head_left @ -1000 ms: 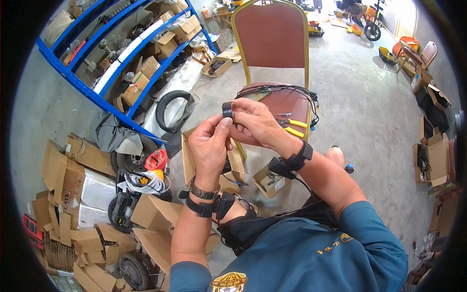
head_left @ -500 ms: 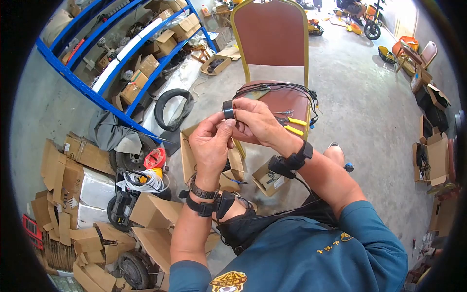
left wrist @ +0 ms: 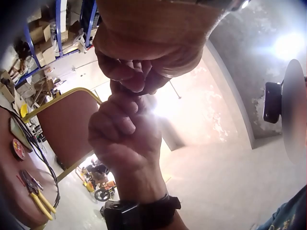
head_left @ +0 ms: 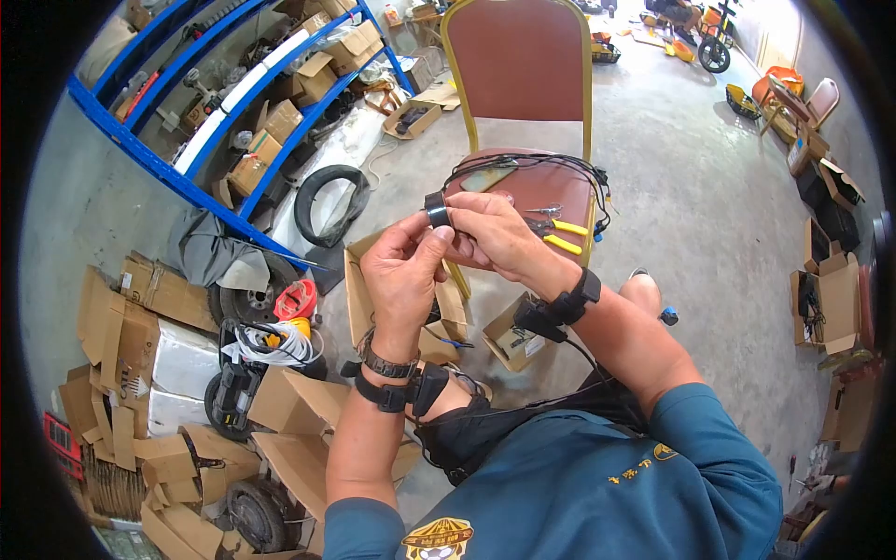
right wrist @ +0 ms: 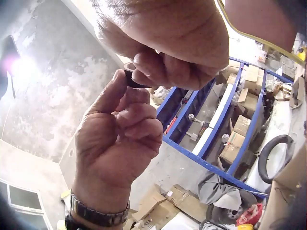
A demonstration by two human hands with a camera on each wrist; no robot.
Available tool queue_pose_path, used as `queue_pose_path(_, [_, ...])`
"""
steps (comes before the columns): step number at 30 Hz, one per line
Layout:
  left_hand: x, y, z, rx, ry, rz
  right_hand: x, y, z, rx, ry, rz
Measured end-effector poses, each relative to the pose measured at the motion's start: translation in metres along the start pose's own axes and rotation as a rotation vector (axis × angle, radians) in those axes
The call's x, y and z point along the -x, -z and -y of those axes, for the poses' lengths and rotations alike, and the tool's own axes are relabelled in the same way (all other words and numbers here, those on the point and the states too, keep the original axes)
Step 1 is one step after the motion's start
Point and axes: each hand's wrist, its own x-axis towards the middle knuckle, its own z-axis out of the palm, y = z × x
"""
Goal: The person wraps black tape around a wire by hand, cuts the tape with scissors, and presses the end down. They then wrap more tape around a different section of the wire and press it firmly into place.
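Both hands hold up a roll of black electrical tape (head_left: 436, 211) in front of the chair (head_left: 527, 61). My left hand (head_left: 401, 280) pinches it from below, thumb and forefinger at its lower edge. From the right side, my right hand (head_left: 499, 238) grips it between thumb and fingers. The fingers of both hands meet closely around the roll. In the right wrist view, only a small dark part of the tape shows between the left thumb (right wrist: 108, 93) and the right fingers.
On the chair seat lie yellow-handled pliers (head_left: 565, 237), black cables (head_left: 551, 164) and a small red disc (left wrist: 18, 149). Open cardboard boxes (head_left: 511, 345) stand on the floor below. A blue shelf rack (head_left: 177, 182) and a black tyre (head_left: 308, 215) are at the left.
The tape roll has turned slightly between the fingers, its shiny outer face now more toward me. Both hands stay almost in place. The head view has shifted a little.
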Motion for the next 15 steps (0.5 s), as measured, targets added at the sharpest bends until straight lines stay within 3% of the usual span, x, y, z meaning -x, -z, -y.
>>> queue_pose_path(4, [0.002,0.005,0.005,-0.028,0.003,0.039,-0.003,-0.003,-0.015,-0.136,0.004,-0.034])
queue_pose_path(7, [0.005,0.006,0.005,-0.020,0.018,0.052,0.008,0.001,-0.013,0.054,0.131,-0.024])
queue_pose_path(15, [0.010,0.006,0.003,-0.035,0.066,0.078,0.005,0.009,-0.019,0.065,0.053,-0.020])
